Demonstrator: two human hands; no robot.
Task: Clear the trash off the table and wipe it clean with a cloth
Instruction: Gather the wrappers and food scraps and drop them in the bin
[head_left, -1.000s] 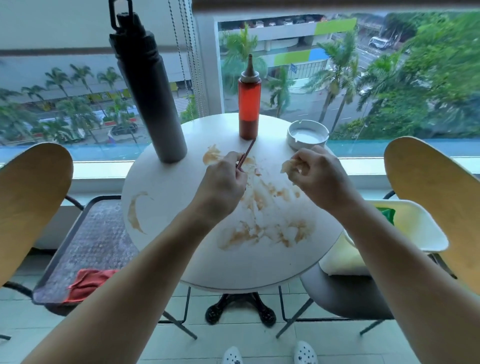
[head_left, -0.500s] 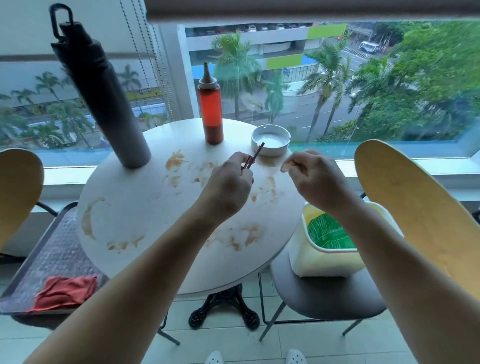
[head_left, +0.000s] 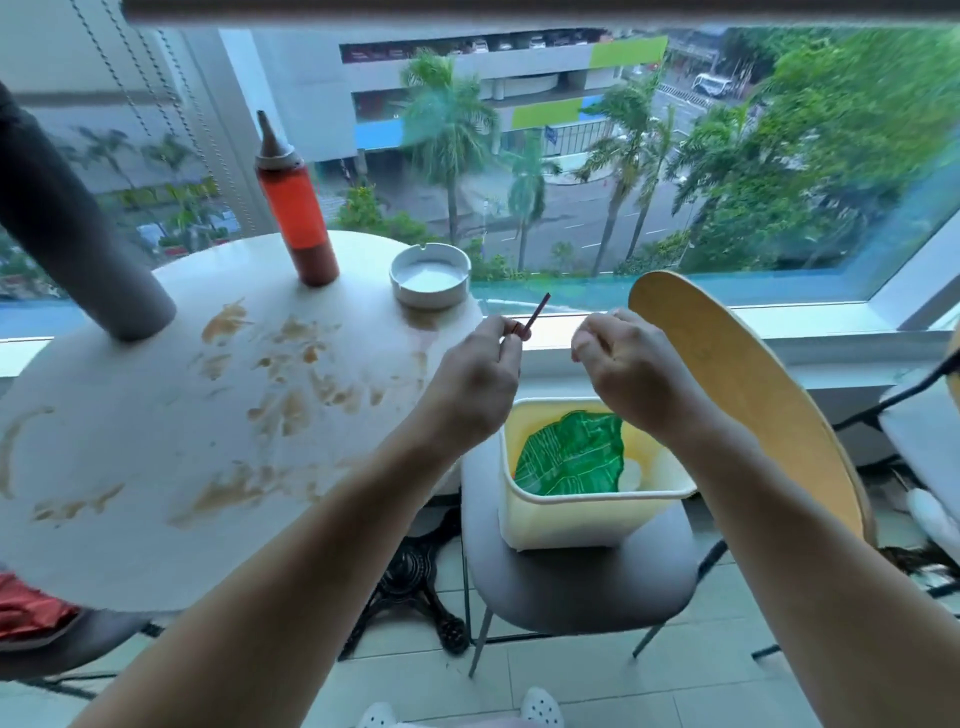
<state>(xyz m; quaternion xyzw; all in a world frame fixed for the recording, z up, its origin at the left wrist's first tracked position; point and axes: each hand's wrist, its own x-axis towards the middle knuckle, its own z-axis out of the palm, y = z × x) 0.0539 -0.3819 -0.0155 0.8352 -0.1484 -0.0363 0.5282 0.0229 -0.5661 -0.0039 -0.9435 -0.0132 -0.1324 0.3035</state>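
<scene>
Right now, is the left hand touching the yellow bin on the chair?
Apart. The head view shows the left hand, pinching a thin red stick, held in the air above the yellow bin.

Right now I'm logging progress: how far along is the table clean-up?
Done: a green wrapper already lies in the yellow bin. In hand: the left hand pinches a thin red stick and the right hand is curled around something small, both near the bin. Left: brown smears cover the round table; red cloth unused.
</scene>
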